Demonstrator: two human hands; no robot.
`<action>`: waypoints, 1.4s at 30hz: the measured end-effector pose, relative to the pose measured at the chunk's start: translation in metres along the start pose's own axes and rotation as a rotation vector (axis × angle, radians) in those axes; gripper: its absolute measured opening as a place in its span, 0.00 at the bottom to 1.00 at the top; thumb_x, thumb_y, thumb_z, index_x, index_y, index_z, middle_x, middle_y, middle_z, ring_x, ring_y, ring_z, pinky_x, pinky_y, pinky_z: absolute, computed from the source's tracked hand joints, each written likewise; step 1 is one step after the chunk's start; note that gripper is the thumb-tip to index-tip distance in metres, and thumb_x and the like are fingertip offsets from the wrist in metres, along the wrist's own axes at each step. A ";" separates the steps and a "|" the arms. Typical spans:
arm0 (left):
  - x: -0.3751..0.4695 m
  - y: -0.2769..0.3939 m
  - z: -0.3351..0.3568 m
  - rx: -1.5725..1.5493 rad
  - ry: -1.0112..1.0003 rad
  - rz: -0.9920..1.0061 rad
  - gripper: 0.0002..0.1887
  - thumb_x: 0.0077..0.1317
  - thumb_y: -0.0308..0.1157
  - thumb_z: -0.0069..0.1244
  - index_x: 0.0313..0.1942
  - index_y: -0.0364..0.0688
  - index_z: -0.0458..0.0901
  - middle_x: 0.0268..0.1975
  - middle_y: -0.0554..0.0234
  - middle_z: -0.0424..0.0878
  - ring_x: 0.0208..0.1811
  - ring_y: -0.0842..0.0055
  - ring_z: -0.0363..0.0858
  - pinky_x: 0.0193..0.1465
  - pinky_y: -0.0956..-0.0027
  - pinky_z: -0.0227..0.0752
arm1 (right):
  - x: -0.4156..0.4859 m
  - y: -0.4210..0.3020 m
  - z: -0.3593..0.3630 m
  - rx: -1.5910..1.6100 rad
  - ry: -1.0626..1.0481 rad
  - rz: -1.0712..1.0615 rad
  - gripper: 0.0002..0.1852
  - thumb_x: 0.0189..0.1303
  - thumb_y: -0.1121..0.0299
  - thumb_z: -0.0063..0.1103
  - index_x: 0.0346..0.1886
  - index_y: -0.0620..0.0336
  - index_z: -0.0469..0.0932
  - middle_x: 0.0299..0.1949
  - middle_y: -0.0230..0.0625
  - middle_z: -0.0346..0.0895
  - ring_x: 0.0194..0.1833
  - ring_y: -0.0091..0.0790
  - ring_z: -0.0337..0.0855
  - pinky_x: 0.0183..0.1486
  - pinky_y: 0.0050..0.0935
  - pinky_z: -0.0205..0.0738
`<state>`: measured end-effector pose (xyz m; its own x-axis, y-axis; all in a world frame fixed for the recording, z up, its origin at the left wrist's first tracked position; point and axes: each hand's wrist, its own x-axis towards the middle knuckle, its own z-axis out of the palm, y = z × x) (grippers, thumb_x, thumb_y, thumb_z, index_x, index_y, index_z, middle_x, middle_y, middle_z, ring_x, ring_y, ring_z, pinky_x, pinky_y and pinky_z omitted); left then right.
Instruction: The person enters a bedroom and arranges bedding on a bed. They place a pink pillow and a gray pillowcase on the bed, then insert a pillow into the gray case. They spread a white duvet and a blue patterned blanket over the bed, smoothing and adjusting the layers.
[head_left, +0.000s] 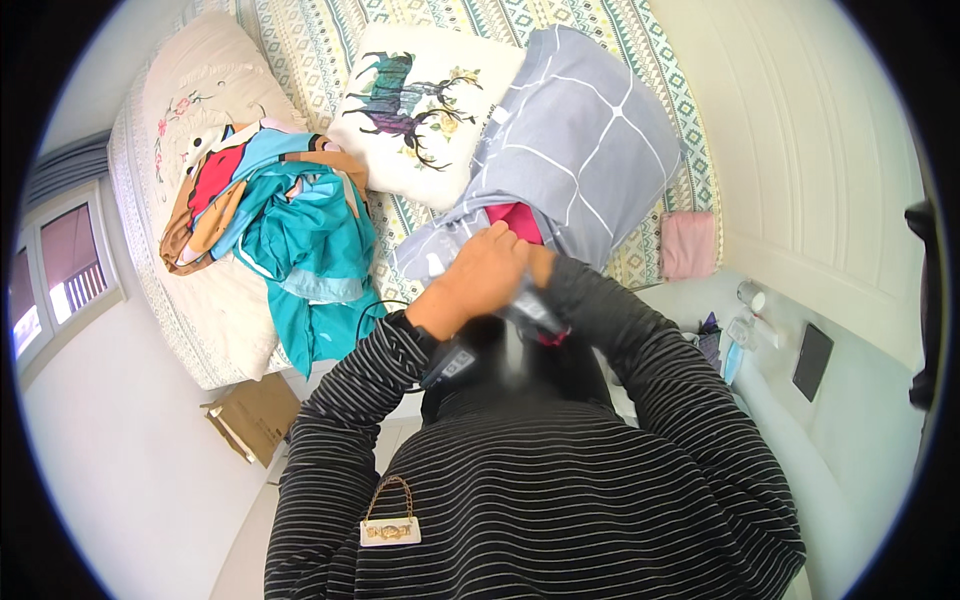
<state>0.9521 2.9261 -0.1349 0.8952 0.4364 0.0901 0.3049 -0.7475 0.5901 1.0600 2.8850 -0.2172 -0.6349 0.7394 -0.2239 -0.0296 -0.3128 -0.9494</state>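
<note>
My left hand (484, 274) is closed around gathered fabric at the near end of a grey pillowcase with white lines (600, 142). Its knuckles hide most of what it holds. My right hand (541, 266) lies close against it, partly hidden behind the left hand and its own sleeve, so its fingers cannot be made out. Bright pink cloth (517, 221) shows at the pillowcase's near end, just beyond my hands. Below them a blurred dangling end of fabric hangs before my body. A white cushion printed with deer (420, 112) touches the grey pillowcase on its left.
Left on the bed lie a crumpled teal cloth (307, 225) and a cream embroidered pillow (202, 90). A folded pink cloth (688, 244) rests at the bed's right edge. A phone-like dark slab (813, 362) lies at right. A cardboard box (259, 416) stands at lower left.
</note>
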 end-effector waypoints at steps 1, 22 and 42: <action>0.001 -0.001 0.003 0.003 0.002 -0.024 0.07 0.43 0.23 0.46 0.25 0.36 0.68 0.24 0.55 0.68 0.31 0.63 0.68 0.34 0.65 0.65 | -0.007 0.004 -0.007 0.043 0.145 0.035 0.10 0.46 0.80 0.48 0.33 0.64 0.76 0.34 0.45 0.76 0.39 0.39 0.76 0.42 0.32 0.70; -0.056 -0.010 0.066 0.172 0.183 -0.261 0.10 0.44 0.24 0.48 0.30 0.41 0.75 0.33 0.57 0.69 0.39 0.60 0.69 0.40 0.59 0.65 | -0.078 0.036 -0.021 -1.135 0.916 0.316 0.15 0.44 0.70 0.58 0.38 0.56 0.70 0.28 0.39 0.69 0.34 0.44 0.72 0.35 0.39 0.69; 0.020 -0.084 0.098 -1.947 0.870 -1.157 0.05 0.54 0.31 0.49 0.30 0.41 0.77 0.28 0.55 0.78 0.28 0.61 0.77 0.29 0.64 0.71 | -0.127 0.015 0.070 -0.378 0.789 0.326 0.05 0.49 0.72 0.50 0.29 0.59 0.74 0.21 0.42 0.74 0.26 0.42 0.77 0.32 0.35 0.70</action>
<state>0.9761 2.9487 -0.2608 0.2283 0.5564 -0.7990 -0.6019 0.7257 0.3333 1.0863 2.7444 -0.1880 0.1450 0.8835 -0.4453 0.3993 -0.4641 -0.7907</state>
